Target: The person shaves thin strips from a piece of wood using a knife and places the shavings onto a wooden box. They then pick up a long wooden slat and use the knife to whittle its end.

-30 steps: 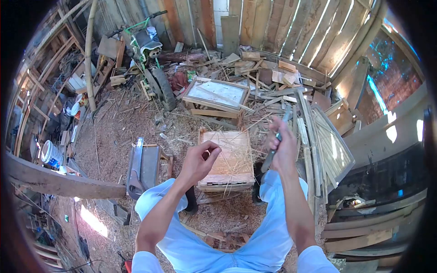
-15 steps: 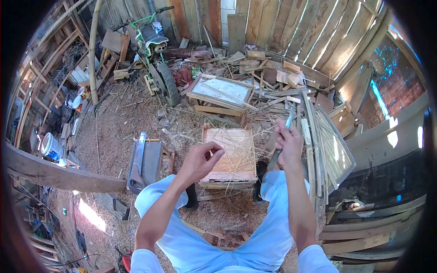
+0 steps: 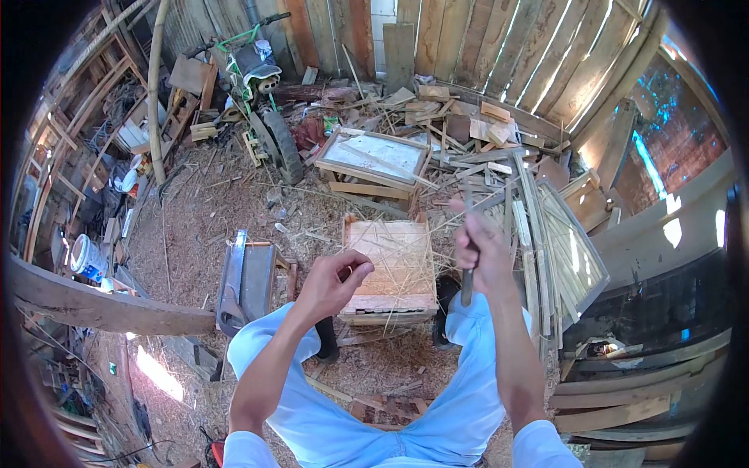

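Gripping a knife (image 3: 466,290) upright, my right hand (image 3: 485,253) holds its edge, I judge, clear of my left hand (image 3: 331,282), which is pinched shut just above the wooden box (image 3: 388,269) lying between both hands.

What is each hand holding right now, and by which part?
Right hand grips a long dark blade-like tool around its middle, with the ends sticking out above and below. Left hand is pinched shut; whether it holds anything cannot be told.
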`<state>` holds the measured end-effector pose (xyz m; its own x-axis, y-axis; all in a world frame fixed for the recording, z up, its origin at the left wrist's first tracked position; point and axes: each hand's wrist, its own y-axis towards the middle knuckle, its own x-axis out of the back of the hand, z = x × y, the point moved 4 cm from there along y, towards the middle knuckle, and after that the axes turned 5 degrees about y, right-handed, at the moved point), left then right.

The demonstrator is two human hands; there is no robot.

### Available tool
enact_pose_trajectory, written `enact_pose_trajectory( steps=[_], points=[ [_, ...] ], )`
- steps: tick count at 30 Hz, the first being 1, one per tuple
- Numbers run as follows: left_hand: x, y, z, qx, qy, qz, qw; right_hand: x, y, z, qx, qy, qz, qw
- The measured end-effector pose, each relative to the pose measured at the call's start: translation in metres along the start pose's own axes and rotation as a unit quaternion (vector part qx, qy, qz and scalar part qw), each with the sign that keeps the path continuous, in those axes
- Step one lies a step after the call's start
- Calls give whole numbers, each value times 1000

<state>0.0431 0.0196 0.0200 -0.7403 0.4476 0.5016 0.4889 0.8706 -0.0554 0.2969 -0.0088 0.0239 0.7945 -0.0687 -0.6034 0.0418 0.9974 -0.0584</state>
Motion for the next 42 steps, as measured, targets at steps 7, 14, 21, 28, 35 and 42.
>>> enact_pose_trajectory(
  steps=[7, 14, 21, 28, 35, 42],
  points=[
    [-2, -5, -4, -6, -29, -8, 1000, -24, -11, -21, -84, -65, 46, 993],
    [-3, -26, -31, -8, -75, -39, 996, -59, -35, -31, -117, -112, 120, 979],
    [-8, -42, -40, 46, -120, 3, 992, -65, -47, -21, -130, -114, 127, 977],
    [-9, -40, -40, 38, -118, 35, 992, -64, -49, -20, -124, -129, 114, 977],
    [-13, -40, -42, 10, -106, 4, 994, -64, -50, -16, -119, -140, 112, 977],
    [-8, -43, -54, -128, 62, -100, 985, -63, -54, -12, -195, -69, 83, 975]
  ],
)
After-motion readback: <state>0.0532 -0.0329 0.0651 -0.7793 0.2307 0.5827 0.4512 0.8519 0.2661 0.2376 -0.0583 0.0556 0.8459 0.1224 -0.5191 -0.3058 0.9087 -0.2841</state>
